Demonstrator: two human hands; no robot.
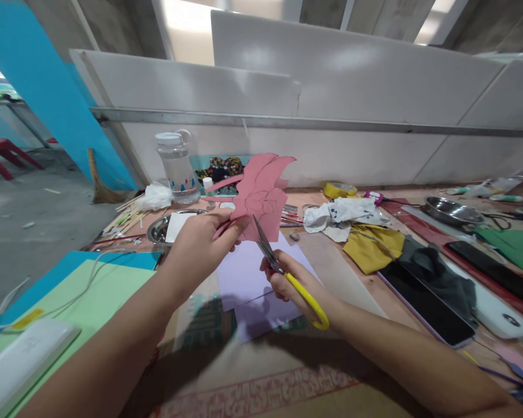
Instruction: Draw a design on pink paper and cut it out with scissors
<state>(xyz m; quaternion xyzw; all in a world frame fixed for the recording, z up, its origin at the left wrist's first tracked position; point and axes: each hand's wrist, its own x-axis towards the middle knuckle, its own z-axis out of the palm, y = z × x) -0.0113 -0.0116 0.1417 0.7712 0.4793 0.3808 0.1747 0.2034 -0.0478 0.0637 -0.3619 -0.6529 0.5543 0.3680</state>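
Observation:
My left hand (215, 235) pinches a sheet of pink paper (264, 200) by its lower left side and holds it up above the table. Drawn outlines of a flower-like shape show on the paper, and part of its edge is cut into curved points. In my right hand (294, 278) is a pair of scissors (303, 296) with yellow handles, gripped by the loops. Its blades point up and left and lie at the paper's lower edge, close to my left fingers. Lilac paper sheets (265, 316) lie on the table beneath both hands.
A water bottle (177, 168) stands at the back left beside a metal bowl (157, 230). Green paper (108, 296) and a white power bank-like box (30, 363) lie left. To the right are yellow cloth (372, 248), a phone (431, 305) and another metal bowl (453, 210).

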